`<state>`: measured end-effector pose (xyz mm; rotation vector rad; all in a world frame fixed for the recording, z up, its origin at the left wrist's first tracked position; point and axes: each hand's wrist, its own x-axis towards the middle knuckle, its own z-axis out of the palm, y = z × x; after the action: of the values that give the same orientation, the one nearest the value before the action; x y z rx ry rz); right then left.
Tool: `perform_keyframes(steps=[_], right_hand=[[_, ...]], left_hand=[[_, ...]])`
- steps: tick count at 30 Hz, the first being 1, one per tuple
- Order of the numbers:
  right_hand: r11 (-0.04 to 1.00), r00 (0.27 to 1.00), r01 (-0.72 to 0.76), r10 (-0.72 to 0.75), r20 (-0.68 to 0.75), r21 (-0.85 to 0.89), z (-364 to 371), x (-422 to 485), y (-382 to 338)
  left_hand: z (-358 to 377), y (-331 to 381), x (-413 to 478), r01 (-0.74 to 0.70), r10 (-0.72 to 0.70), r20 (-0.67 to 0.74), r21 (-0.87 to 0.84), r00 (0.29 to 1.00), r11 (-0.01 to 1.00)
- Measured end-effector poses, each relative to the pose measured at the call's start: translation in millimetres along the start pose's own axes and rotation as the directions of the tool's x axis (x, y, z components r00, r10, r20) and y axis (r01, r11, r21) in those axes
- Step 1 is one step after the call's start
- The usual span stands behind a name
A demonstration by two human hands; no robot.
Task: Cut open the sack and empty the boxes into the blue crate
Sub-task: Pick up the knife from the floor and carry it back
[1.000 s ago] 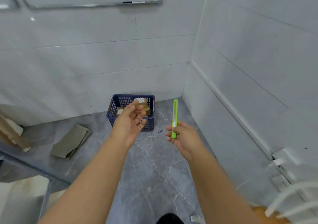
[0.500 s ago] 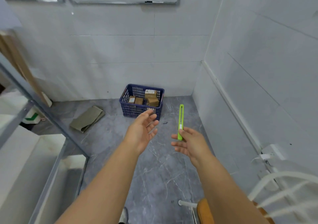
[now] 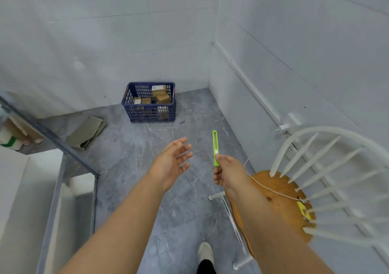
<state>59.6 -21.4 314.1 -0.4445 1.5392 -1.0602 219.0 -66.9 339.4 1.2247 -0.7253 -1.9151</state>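
The blue crate [image 3: 150, 111] stands on the grey floor against the far wall, with several brown cardboard boxes [image 3: 160, 96] inside it. A flat, folded olive sack [image 3: 87, 131] lies on the floor to the crate's left. My right hand [image 3: 228, 171] grips the lower end of a green utility knife [image 3: 215, 147] that points up and away. My left hand [image 3: 171, 161] hovers beside it with the palm turned inward and the fingers spread, holding nothing. Both hands are well short of the crate.
A chair with a wooden seat [image 3: 280, 191] and white spindle back [image 3: 328, 168] stands at the right; a white cord and a small yellow item [image 3: 303, 209] lie on the seat. A grey metal frame [image 3: 63, 147] and white surface fill the left. My shoe [image 3: 206, 251] shows below.
The view has backed away from the crate, which now looks smaller and farther. The chair has come into view at the right. My hands keep the same pose, the knife still held.
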Motion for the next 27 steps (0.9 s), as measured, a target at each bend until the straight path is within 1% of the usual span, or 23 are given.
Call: perform_keyframes(steps=[3, 6, 9, 13, 16, 21, 24, 27], right_hand=[[0.996, 0.994, -0.081, 0.084, -0.063, 0.044, -16.4, -18.9, 48.2], [0.982, 0.978, -0.18, 0.185, -0.101, 0.057, -38.5, -35.7, 86.6], [0.964, 0.957, -0.257, 0.263, -0.123, 0.06, -66.7, -37.5, 102.1], [0.919, 0.907, -0.394, 0.394, -0.152, 0.032, -111.8, -22.0, 119.2], [0.9, 0.887, -0.434, 0.421, -0.19, -0.032, -148.3, -8.1, 129.6], [0.86, 0.849, -0.505, 0.479, -0.223, -0.078, -209.1, 22.4, 141.9], [0.85, 0.841, -0.517, 0.483, -0.245, -0.101, -229.7, 46.8, 155.2], [0.823, 0.81, -0.562, 0.527, -0.258, -0.082, -241.7, 78.6, 179.6]], left_hand=[[-6.8, -33.5, -18.2, 0.079, -0.079, 0.01, 0.017, 0.997, 0.997], [-6.2, -68.2, -31.4, 0.16, -0.159, 0.018, -0.023, 0.987, 0.987], [3.8, -92.3, -29.7, 0.229, -0.228, 0.02, -0.04, 0.973, 0.973], [23.5, -122.5, -13.9, 0.289, -0.29, -0.007, -0.056, 0.957, 0.956], [43.2, -144.9, 2.4, 0.332, -0.336, -0.041, -0.089, 0.941, 0.939], [84.0, -179.6, 36.7, 0.381, -0.391, -0.108, -0.103, 0.914, 0.919], [100.2, -204.5, 57.0, 0.414, -0.42, -0.177, -0.071, 0.89, 0.907], [110.2, -233.2, 78.6, 0.463, -0.464, -0.242, -0.067, 0.852, 0.884]])
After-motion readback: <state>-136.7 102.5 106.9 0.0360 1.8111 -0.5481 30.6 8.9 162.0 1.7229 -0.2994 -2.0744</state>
